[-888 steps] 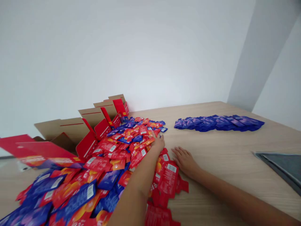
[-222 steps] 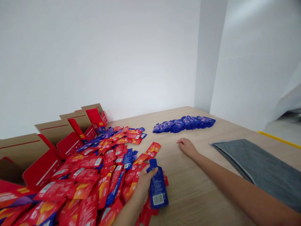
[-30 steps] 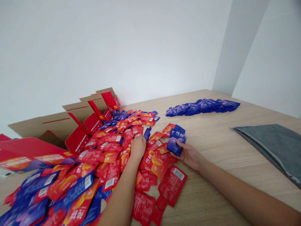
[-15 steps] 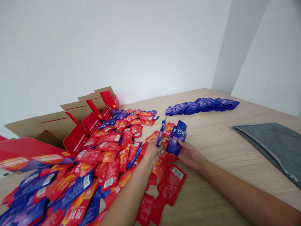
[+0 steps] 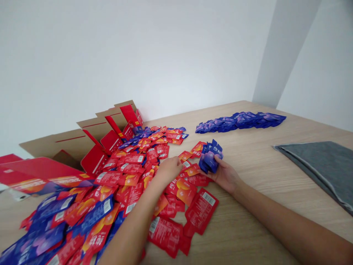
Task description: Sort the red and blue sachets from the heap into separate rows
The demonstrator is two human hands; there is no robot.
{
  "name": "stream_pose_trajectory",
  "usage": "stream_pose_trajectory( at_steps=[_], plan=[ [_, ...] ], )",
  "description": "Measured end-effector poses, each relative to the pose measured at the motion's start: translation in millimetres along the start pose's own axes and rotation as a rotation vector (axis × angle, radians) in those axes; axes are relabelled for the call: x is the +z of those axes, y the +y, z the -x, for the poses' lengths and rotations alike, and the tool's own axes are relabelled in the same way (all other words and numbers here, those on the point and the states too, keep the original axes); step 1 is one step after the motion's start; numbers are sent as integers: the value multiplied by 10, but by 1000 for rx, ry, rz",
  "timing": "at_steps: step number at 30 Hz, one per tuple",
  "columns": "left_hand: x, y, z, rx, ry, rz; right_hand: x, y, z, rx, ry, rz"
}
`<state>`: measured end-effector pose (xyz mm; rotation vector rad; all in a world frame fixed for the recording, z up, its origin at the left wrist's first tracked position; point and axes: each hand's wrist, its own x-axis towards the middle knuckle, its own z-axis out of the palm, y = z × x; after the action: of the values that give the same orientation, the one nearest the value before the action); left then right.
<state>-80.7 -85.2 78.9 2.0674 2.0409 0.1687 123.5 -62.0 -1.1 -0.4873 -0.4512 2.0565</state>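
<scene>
My right hand (image 5: 225,176) holds a small fanned stack of blue-purple sachets (image 5: 211,157) with white lettering, its thumb across the front one. Over the pile of red and orange sachets (image 5: 182,189) is my left hand (image 5: 171,168), its fingers curled down. Whatever those fingers may hold is hidden behind the hand. Below my right hand a red sachet (image 5: 202,210) lies with its barcode side up. Blue sachets (image 5: 96,219) are mixed among the red ones at the lower left.
Open red cardboard boxes (image 5: 93,158) with brown flaps stand along the wall at the left. A long overlapping row of blue sachets (image 5: 239,121) lies at the back of the wooden table (image 5: 253,158). A folded grey cloth bag (image 5: 320,165) rests at the right.
My left hand has moved left, away from the blue sachets, to over the red pile. The sachets in my right hand now sit fanned together in a thicker bunch.
</scene>
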Motion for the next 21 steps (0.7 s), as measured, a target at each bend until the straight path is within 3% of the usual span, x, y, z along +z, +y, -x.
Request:
stream_pose_trajectory(
  at_steps=[2,4,9,14,21],
  plan=[
    [-139,-132,129,-11,-46,-275,3,1,0,8,0,-19],
    [-171,-251,284,-22,-114,-362,13,15,4,19,-16,-28],
    [81,-474,481,-58,-79,-528,-4,63,-18,20,21,-27],
    [257,-574,281,-144,78,-590,-62,78,-47,-9,11,-5],
    [176,-593,13,-158,125,-603,-61,50,-61,-34,66,-17]
  ],
)
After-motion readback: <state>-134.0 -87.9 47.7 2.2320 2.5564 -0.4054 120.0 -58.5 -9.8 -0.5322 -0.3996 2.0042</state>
